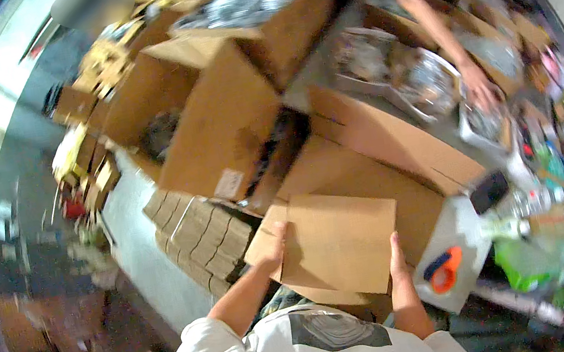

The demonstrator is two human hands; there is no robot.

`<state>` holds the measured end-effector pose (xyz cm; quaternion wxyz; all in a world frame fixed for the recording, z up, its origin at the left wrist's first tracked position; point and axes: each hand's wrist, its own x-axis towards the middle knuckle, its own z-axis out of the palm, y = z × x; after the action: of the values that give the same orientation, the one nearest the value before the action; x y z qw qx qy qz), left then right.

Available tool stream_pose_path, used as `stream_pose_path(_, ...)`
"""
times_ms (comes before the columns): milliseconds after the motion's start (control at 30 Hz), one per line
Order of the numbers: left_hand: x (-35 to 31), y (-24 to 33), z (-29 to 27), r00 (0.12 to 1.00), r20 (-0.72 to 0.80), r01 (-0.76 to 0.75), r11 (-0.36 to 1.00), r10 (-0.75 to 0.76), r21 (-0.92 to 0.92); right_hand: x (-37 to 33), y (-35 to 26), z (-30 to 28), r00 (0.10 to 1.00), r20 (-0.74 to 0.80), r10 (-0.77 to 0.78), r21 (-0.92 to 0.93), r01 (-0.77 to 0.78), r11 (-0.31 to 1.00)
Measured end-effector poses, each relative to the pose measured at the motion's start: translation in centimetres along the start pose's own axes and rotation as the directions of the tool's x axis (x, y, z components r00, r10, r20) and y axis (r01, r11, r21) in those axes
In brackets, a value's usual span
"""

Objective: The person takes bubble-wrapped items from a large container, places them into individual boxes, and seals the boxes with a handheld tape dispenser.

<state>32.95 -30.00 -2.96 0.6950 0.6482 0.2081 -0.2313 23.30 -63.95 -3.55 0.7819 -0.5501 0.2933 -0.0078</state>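
A brown cardboard box (341, 240) is held in front of my body, its broad plain face turned up. My left hand (275, 248) grips its left side, where a flap sticks out. My right hand (396, 261) presses against the right edge, fingers partly hidden behind the board. Just beyond it lies a larger opened carton (351, 164) with its flaps spread. To the left sits a strapped bundle of flat folded cardboard (206, 237).
An orange and blue tape dispenser (443, 270) lies on a white surface at right, near bottles (532, 201) and a green plastic bag (527, 260). A big open carton (221, 126) stands ahead. Beyond, a co-worker's hand (480, 87) reaches into a box of clear-wrapped items.
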Motion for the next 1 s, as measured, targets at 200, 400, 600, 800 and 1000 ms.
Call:
stream_pose_path(200,-5.7,1.1,-1.1,0.975,0.195,0.143,0.977,-0.111,-0.16,-1.7,-1.8,4.0,0.895,0.331,0.299,0.035,-0.328,0.944)
stream_pose_path(400,-17.9,-1.9,-15.1,0.977,0.097,-0.091,0.789,0.188,-0.608,-9.3,-2.6,17.3,0.712,0.527,0.463,-0.476,-0.204,0.856)
stream_pose_path(600,-36.1,-6.0,-30.9,0.868,-0.496,-0.234,0.908,0.034,-0.346,-17.3,10.2,34.2,0.236,0.727,0.645,-0.583,-0.286,0.761)
stream_pose_path(800,-57.9,-6.5,-35.6,-0.131,-0.895,0.134,0.902,0.427,0.411,-39.2,20.0,49.9,-0.338,0.584,0.738,-0.81,-0.292,0.508)
stream_pose_path(1000,-64.3,-10.0,-30.5,-0.43,-0.861,0.008,0.954,0.273,0.299,-61.9,28.1,48.9,-0.303,0.532,0.791,-0.838,-0.055,0.543)
